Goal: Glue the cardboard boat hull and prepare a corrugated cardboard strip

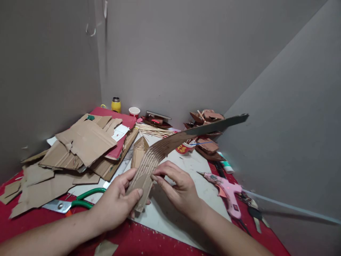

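Note:
A long, curved strip of corrugated cardboard (156, 153) rises from my hands toward the upper right, its ridges bare in the lower half. My left hand (121, 201) is closed around the strip's near end, thumb flat on its face. At the strip's right edge, my right hand (177, 185) pinches with thumb and fingertips, where a flap of smooth paper layer seems to lie over the ridges. Behind the strip, a small boat-shaped cardboard piece (137, 149) rests on the white board (197, 174).
Cardboard scraps (85, 140) are heaped at left, with green-handled scissors (71, 204) before them. A pink glue gun (225, 190) and keys (255, 213) lie at right. Behind are wooden sticks (154, 130), brown model boats (209, 144), a paper cup (134, 112) and a yellow bottle (115, 105).

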A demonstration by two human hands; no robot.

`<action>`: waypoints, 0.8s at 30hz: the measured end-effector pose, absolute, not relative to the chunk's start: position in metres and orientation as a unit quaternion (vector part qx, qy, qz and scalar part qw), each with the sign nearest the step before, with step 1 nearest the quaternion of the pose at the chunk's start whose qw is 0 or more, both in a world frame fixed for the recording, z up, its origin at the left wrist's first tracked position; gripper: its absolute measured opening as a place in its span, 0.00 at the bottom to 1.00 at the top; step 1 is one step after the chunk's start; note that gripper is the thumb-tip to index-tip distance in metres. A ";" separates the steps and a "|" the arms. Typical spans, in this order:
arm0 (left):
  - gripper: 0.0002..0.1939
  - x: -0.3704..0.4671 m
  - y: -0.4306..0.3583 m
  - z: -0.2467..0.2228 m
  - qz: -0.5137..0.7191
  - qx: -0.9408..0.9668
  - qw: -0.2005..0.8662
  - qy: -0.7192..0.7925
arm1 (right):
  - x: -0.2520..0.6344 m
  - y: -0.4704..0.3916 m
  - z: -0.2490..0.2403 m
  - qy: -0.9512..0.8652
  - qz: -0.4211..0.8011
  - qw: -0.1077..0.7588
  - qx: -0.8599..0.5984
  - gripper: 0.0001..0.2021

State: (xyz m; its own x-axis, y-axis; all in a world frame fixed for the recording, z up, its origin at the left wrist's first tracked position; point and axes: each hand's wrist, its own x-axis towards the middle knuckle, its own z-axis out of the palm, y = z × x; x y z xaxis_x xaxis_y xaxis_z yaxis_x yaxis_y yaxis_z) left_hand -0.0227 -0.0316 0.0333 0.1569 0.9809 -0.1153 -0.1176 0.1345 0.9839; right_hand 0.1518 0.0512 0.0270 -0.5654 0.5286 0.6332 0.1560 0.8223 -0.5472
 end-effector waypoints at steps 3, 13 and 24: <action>0.21 -0.020 -0.032 0.034 0.459 0.449 0.613 0.460 | 0.151 0.052 0.027 -0.883 0.156 0.394 -0.204 0.04; 0.20 -0.025 -0.020 0.026 0.504 0.439 0.566 0.482 | 0.145 0.029 0.019 -0.926 0.086 0.352 -0.109 0.06; 0.17 -0.022 -0.024 0.026 0.503 0.472 0.563 0.455 | 0.148 0.036 0.026 -0.845 0.166 0.475 -0.181 0.16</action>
State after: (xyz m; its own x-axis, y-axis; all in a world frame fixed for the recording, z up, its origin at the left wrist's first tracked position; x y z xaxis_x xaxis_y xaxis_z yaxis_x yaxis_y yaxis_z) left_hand -0.0221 -0.0240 0.0265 0.0796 0.9961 -0.0373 -0.1379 0.0480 0.9893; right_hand 0.1482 0.0357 0.0260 -0.4824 0.4643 0.7428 0.1479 0.8789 -0.4534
